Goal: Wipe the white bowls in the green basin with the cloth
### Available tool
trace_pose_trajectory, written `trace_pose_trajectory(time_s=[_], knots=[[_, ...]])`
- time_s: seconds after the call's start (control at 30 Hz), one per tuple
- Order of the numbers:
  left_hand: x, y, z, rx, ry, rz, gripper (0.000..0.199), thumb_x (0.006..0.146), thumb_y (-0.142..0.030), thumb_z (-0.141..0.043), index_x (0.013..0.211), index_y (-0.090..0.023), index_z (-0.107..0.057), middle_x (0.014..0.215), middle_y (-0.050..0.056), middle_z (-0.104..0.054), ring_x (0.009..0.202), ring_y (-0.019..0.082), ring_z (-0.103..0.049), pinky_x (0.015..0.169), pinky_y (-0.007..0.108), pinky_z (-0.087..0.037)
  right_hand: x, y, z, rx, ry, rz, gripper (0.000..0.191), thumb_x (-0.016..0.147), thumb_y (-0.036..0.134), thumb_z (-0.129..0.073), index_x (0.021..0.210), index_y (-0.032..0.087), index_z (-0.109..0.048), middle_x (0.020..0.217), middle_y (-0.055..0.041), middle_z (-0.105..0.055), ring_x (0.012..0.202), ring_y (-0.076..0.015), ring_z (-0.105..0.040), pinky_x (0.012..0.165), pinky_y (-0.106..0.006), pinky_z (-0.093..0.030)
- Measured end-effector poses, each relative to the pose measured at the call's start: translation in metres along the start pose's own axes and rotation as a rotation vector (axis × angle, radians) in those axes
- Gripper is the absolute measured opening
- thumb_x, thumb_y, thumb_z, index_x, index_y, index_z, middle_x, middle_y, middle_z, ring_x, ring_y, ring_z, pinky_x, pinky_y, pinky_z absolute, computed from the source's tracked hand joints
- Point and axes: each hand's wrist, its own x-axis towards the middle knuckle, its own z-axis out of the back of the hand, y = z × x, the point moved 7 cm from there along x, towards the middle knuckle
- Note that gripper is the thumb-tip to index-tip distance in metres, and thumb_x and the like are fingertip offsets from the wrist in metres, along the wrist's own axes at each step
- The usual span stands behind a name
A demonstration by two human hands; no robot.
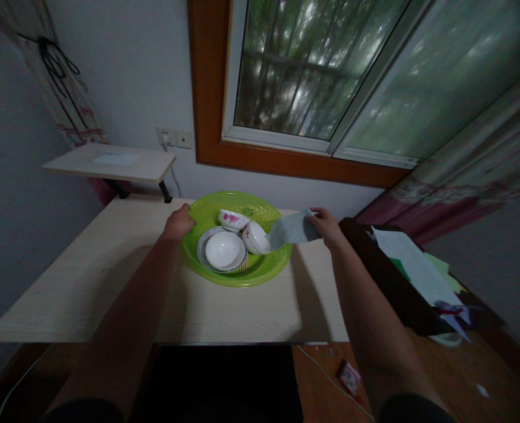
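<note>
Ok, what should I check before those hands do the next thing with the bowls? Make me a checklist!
1. Basin on the table: ok. The green basin rests on the table.
2. Left hand on the basin: ok. The left hand is at its rim.
3. Cloth held: ok. The right hand grips the cloth.
4. Every bowl sitting flat: not ok. The tilted bowl beside the cloth leans on its side.
5. Cloth away from that bowl: cannot tell. They overlap in the view.
6. Fork lying loose: cannot tell. Only part of the fork shows.
</note>
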Motion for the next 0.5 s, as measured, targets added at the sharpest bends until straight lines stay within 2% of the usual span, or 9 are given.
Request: trace_pose_trajectory(time_s=[0.07, 0.13, 0.2, 0.27, 0.37, 0.43, 0.5], knots=[[-0.001, -0.001, 0.0, 0.005, 0.004, 0.002, 0.049, 0.096, -0.029, -0.079, 0.143, -0.025, -0.064, 0.145, 0.021, -0.077, 0.13, 0.035, -0.076, 0.097, 0.038, -0.057, -0.006, -0.003, 0.004, -0.108, -0.059, 0.074, 0.044, 0.071, 0.052, -0.091, 0.104, 0.029, -0.074, 0.095, -0.0065, -0.073, 0.099, -0.034, -0.071, 0.098, -0.058, -0.06], [-0.002, -0.002, 0.001, 0.004, 0.005, -0.001, 0.05, 0.096, -0.029, -0.078, 0.143, -0.024, -0.063, 0.145, 0.021, -0.077, 0.13, 0.035, -0.076, 0.097, 0.038, -0.057, -0.016, 0.001, 0.004, -0.185, -0.108, 0.15, 0.044, 0.072, 0.053, -0.091, 0.105, 0.027, -0.077, 0.11, -0.0131, -0.076, 0.121, -0.041, -0.069, 0.114, -0.069, -0.052], [-0.003, -0.003, 0.002, 0.002, 0.003, -0.004, 0.048, 0.097, -0.028, -0.077, 0.143, -0.023, -0.063, 0.145, 0.022, -0.076, 0.131, 0.036, -0.076, 0.097, 0.038, -0.057, -0.03, 0.003, -0.007, -0.153, -0.085, 0.184, 0.046, 0.076, 0.058, -0.089, 0.107, 0.026, -0.078, 0.124, -0.0178, -0.076, 0.136, -0.0445, -0.065, 0.125, -0.072, -0.044], [-0.004, -0.003, 0.002, -0.001, 0.004, -0.002, 0.048, 0.097, -0.028, -0.077, 0.142, -0.023, -0.063, 0.145, 0.023, -0.076, 0.131, 0.037, -0.076, 0.097, 0.039, -0.057, -0.046, 0.001, -0.028, -0.003, 0.035, 0.129, 0.052, 0.078, 0.065, -0.087, 0.112, 0.027, -0.078, 0.133, -0.0173, -0.078, 0.141, -0.0427, -0.064, 0.127, -0.069, -0.045], [-0.004, -0.003, 0.002, -0.002, 0.012, 0.005, 0.047, 0.097, -0.029, -0.076, 0.142, -0.023, -0.063, 0.145, 0.024, -0.076, 0.131, 0.038, -0.076, 0.097, 0.04, -0.057, -0.071, -0.007, -0.067, 0.369, 0.202, -0.086, 0.056, 0.081, 0.073, -0.082, 0.121, 0.034, -0.076, 0.143, -0.0097, -0.079, 0.142, -0.0382, -0.067, 0.124, -0.062, -0.054], [-0.003, -0.003, 0.001, -0.001, 0.015, 0.004, 0.048, 0.097, -0.029, -0.076, 0.142, -0.022, -0.063, 0.146, 0.024, -0.075, 0.131, 0.038, -0.075, 0.097, 0.04, -0.057, -0.088, -0.007, -0.085, 0.549, 0.238, -0.145, 0.057, 0.083, 0.08, -0.074, 0.118, 0.035, -0.076, 0.141, -0.0084, -0.081, 0.145, -0.0381, -0.067, 0.126, -0.059, -0.054], [-0.003, -0.003, 0.002, 0.001, 0.015, 0.001, 0.047, 0.097, -0.029, -0.076, 0.141, -0.022, -0.062, 0.147, 0.024, -0.075, 0.132, 0.037, -0.075, 0.097, 0.039, -0.057, -0.102, -0.004, -0.096, 0.673, 0.26, -0.154, 0.063, 0.085, 0.087, -0.069, 0.121, 0.035, -0.074, 0.141, -0.0072, -0.081, 0.148, -0.0383, -0.066, 0.128, -0.061, -0.053]])
